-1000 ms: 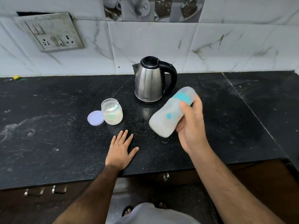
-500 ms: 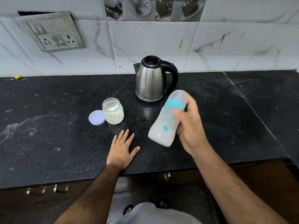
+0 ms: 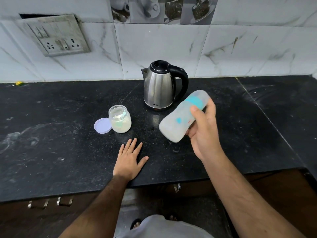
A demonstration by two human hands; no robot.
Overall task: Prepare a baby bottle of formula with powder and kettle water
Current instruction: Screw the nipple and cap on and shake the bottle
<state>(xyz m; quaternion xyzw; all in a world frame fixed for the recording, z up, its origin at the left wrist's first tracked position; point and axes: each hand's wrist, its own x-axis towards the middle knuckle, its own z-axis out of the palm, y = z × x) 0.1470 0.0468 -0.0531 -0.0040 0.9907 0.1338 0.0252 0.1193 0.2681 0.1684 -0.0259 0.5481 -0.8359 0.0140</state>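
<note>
My right hand grips a capped baby bottle with a teal ring, tilted nearly on its side in the air above the black counter, its cap end pointing toward the back right; the image of it is blurred. A steel kettle with a black handle and closed lid stands just behind the bottle. An open glass jar of white powder holds a scoop, and its lilac lid lies beside it on the left. My left hand rests flat on the counter, fingers spread, in front of the jar.
A tiled wall with a switch and socket plate runs behind the counter. The counter's front edge passes under my left wrist, with dark cabinet fronts and metal handles below it. Dusty smears mark the counter at left.
The bottle in my right hand has swung back and forth, tilting upright and then flatter again, staying in my grip. My left hand has stayed flat on the counter.
</note>
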